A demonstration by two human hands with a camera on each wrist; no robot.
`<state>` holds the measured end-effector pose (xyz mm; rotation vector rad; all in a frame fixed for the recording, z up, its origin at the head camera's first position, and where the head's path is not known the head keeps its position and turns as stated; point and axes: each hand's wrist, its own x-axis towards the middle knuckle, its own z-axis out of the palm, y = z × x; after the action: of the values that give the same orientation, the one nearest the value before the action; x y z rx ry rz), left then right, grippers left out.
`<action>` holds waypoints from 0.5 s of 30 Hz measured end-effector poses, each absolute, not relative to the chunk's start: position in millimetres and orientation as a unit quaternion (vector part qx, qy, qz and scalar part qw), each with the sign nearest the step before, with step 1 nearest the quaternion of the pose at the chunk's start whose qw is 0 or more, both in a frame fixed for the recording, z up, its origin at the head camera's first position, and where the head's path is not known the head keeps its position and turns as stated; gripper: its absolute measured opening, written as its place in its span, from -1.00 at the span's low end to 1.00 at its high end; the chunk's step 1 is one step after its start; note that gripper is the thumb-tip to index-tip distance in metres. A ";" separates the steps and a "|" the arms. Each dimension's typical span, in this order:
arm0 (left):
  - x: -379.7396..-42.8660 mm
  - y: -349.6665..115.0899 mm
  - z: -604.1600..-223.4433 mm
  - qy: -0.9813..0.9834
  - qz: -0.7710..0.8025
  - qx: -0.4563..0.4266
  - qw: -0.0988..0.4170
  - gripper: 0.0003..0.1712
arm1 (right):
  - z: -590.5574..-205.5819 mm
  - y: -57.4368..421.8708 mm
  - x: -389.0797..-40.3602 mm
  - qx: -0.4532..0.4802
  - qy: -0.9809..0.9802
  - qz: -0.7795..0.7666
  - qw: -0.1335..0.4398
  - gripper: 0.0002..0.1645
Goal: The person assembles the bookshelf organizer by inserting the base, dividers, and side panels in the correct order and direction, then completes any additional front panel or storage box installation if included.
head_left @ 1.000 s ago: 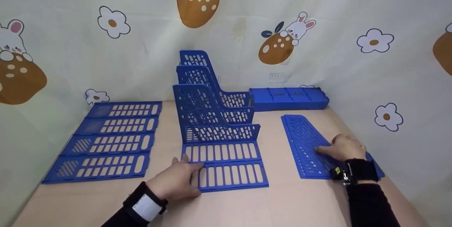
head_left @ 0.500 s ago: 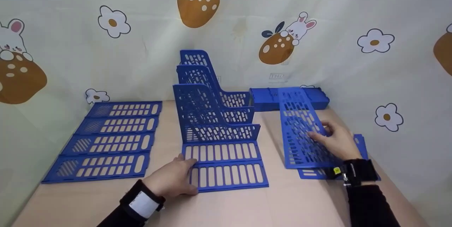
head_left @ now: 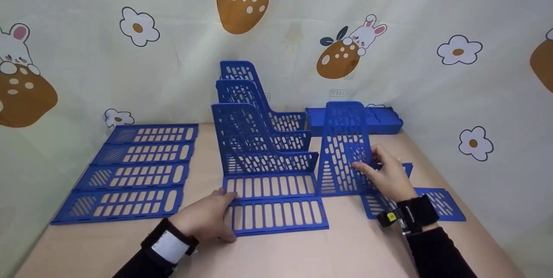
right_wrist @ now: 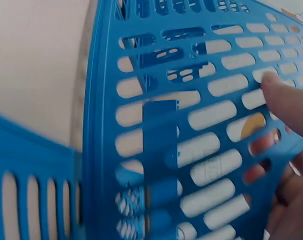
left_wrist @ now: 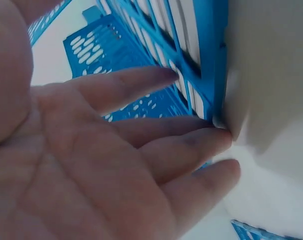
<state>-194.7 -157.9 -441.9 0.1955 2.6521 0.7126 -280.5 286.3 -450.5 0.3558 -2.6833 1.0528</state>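
My right hand (head_left: 386,174) pinches a blue perforated file-rack side panel (head_left: 341,152), thumb on its face and fingers behind. The panel stands nearly upright, its lower left corner by the right end of the slotted base panels (head_left: 276,200). In the right wrist view the panel (right_wrist: 104,125) fills most of the picture. My left hand (head_left: 207,215) rests at the left end of the base panels. In the left wrist view its fingers are extended, with fingertips (left_wrist: 221,137) against the base's edge (left_wrist: 214,50). Behind the base stand several joined upright dividers (head_left: 237,135).
Another perforated panel (head_left: 440,209) lies on the table under the right forearm. Several slotted panels (head_left: 129,178) lie in a column at the left. A long blue piece (head_left: 317,124) lies at the back right, before the patterned cloth (head_left: 410,87).
My right hand has lifted the side panel off the right-hand pile, moved it left and turned it upright. My left hand has shifted slightly left along the base panels.
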 end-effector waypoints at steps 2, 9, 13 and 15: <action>-196.9 -162.2 -441.2 0.945 0.250 0.065 0.200 0.26 | -448.4 292.2 -279.3 0.145 -0.920 0.348 0.104 -0.59; -201.4 -169.4 -443.5 0.942 0.263 0.060 0.198 0.51 | -435.7 295.6 -267.9 0.199 -0.921 0.332 0.052 -0.65; -200.4 -168.4 -443.5 0.946 0.260 0.060 0.185 0.55 | -440.8 263.6 -263.6 0.264 -0.900 0.338 0.075 -0.94; -199.8 -168.1 -443.4 0.946 0.260 0.058 0.182 0.55 | -444.5 245.6 -262.1 0.296 -0.888 0.339 0.098 -0.89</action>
<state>-199.8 -168.1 -443.4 0.1646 2.6714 0.7352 -262.1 245.6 -444.5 0.8763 -2.6278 1.0034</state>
